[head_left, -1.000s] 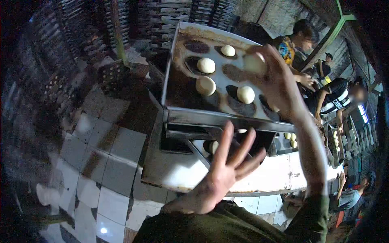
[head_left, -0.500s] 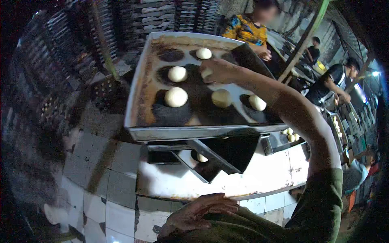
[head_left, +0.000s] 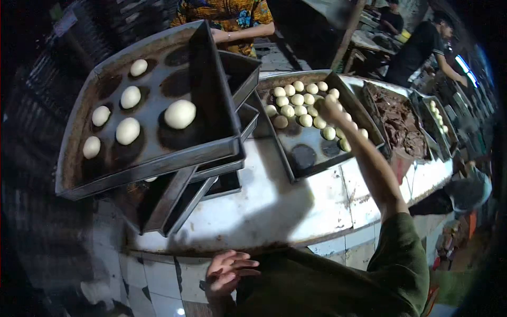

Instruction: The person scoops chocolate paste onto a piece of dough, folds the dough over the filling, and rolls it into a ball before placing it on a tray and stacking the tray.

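Observation:
My right hand (head_left: 331, 111) reaches over a metal tray (head_left: 289, 168) holding many pale dough balls (head_left: 305, 120). Its fingertips are among the balls on the right side; blur and the hand itself hide whether they grip one. To the left, a larger baking tray (head_left: 153, 165) lies on top of a stack of trays. Several dough balls (head_left: 180, 114) sit spaced apart on its stained bottom. My left hand (head_left: 229, 272) hangs low in front of my body, near the table's front edge, fingers apart and holding nothing.
A tray of brown paste (head_left: 398, 121) stands right of the dough tray, with another tray of dough balls (head_left: 438, 119) beyond. The stacked trays (head_left: 179, 203) sit askew on the white table (head_left: 264, 211). A person in a patterned shirt (head_left: 227, 16) stands opposite; others work at right.
My right hand has left the large baking tray, where a dough ball was at its fingers, and moved to the full dough tray. My view has swung right. My left hand's fingers have spread.

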Tool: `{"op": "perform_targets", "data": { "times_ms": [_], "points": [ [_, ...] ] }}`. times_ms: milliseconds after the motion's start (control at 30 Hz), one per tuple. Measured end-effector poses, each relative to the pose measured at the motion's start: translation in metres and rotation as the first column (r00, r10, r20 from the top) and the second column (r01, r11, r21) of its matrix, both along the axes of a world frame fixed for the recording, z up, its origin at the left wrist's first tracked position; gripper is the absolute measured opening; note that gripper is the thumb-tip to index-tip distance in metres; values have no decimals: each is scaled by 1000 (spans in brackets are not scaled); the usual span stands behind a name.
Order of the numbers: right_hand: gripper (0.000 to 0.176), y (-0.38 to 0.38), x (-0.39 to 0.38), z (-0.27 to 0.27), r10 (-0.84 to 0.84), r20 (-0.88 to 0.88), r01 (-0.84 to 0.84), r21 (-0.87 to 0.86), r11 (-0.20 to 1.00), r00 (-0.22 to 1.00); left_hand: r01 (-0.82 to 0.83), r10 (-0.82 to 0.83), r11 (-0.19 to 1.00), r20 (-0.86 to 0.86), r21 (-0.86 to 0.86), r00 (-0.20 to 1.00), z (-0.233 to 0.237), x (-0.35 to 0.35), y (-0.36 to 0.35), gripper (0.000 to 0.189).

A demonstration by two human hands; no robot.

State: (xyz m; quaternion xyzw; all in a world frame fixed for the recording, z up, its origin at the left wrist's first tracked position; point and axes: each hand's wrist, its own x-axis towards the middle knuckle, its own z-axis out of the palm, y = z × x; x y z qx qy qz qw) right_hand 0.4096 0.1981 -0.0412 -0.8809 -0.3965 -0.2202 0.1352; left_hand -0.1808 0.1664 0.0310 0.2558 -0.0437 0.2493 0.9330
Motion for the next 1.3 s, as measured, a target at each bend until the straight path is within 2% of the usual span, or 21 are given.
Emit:
{"op": "perform_targets", "data": {
  "times_ms": [33, 67, 100, 200, 267, 300, 367, 433, 533, 600, 667, 700, 733, 800, 833, 867, 967, 1100, 1167, 1200, 1300],
  "points": [
    [23, 15, 53, -74, 308, 167, -132, -646, 752, 937, 13, -10, 999, -82, 41, 997, 4, 19, -14, 52],
    [23, -2, -53, 27, 106, -437, -219, -217, 951, 893, 35, -22, 997, -173, 72, 985, 11, 32, -28, 52],
    [27, 2, -49, -3, 136, -142, -154, -123, 980, 981, 35, -25, 998, -179, 53, 983, 18, 47, -41, 50],
    [30, 21, -63, -28, 124, -43, -130, -199, 971, 991, 54, 13, 966, -260, 251, 965, 29, 71, -62, 46],
    [35, 26, -70, -34, 116, -488, -171, -69, 983, 865, -15, 84, 968, -271, 250, 959, 19, 85, -71, 43],
    [38, 16, -78, -44, 437, -367, -349, 282, 894, 822, -87, 148, 973, -292, 214, 945, 13, 94, -74, 42],
    [35, -37, -152, 27, 542, -491, -340, 444, 829, 682, -228, 259, 966, -383, 125, 887, 4, 116, -85, 44],
    [28, -93, -227, 50, 634, -114, -571, 336, 750, 765, -285, 270, 958, -391, 20, 880, -17, 128, -98, 51],
    [14, -186, -312, 87, 862, -403, -901, 165, 400, 308, -309, 242, 948, -460, -75, 854, -38, 132, -121, 47],
    [22, -232, -345, 99, 955, -258, -938, 272, 215, 144, -379, 243, 914, -561, -140, 792, -42, 125, -142, 34],
    [20, -265, -339, 102, 713, -691, -826, 333, 455, 114, -378, 319, 922, -385, -88, 866, -49, 116, -166, 26],
    [10, -270, -343, 93, 849, -449, -599, 610, 519, 279, -433, 488, 871, -501, 231, 714, -51, 126, -182, 30],
    [8, -274, -339, 91, 849, -393, -462, 716, 523, 353, -375, 479, 878, -579, 298, 660, -52, 137, -201, 43],
    [21, -275, -328, 85, 710, -521, -225, 708, 670, 474, -215, 373, 911, -478, 353, 795, -44, 156, -252, 52],
    [33, -280, -310, 88, 576, -657, -83, 621, 779, 486, -171, 185, 983, -434, 73, 882, -46, 168, -259, 54],
    [35, -287, -289, 67, 578, -655, 99, 699, 709, 487, -50, -19, 977, -317, -207, 948, -47, 166, -261, 51],
    [38, -329, -274, 61, 570, -601, 114, 737, 666, 560, -197, 98, 974, -584, -109, 806, -42, 186, -290, 48],
    [39, -366, -234, 63, 594, -662, 319, 745, 586, 456, 85, -135, 988, -438, -131, 889, -27, 221, -316, 59],
    [28, -395, -177, 55, 294, -712, 392, 629, 672, 638, 268, -352, 919, -295, -290, 888, -24, 235, -319, 63],
    [22, -411, -137, 33, 76, -520, 352, 671, 653, 851, 336, -426, 870, -206, -362, 881, -21, 246, -321, 64],
    [43, -472, -25, -2, -380, -208, 427, 572, 700, 901, 395, -486, 854, -245, -339, 839, -44, 289, -322, 56]
  ]
}}
